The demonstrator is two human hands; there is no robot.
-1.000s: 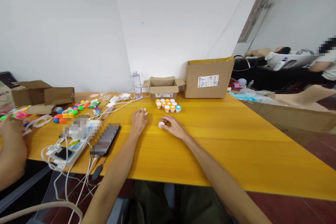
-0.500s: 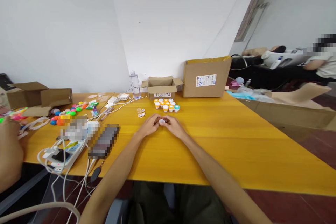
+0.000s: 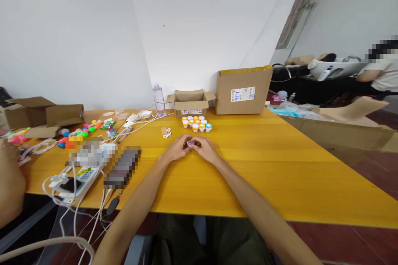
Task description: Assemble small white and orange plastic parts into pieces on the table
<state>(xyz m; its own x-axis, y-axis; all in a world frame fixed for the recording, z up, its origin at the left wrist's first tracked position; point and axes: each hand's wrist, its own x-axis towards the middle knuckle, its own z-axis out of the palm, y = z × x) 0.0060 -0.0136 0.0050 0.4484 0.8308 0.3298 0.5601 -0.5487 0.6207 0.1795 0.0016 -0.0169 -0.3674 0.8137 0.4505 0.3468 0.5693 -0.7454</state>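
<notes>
No text, brand or number can be read. A white shipping label [image 3: 243, 94] with blue print is stuck on the large cardboard box [image 3: 230, 76] at the far edge of the table, but its print is too small to be made out. A second white label [image 3: 191, 112] with dark marks is seen on the front of the small open cardboard box [image 3: 190, 101]; it is likewise illegible. Small white tiles [image 3: 167, 132] with dark dots lie on the table, and the dots cannot be counted.
</notes>
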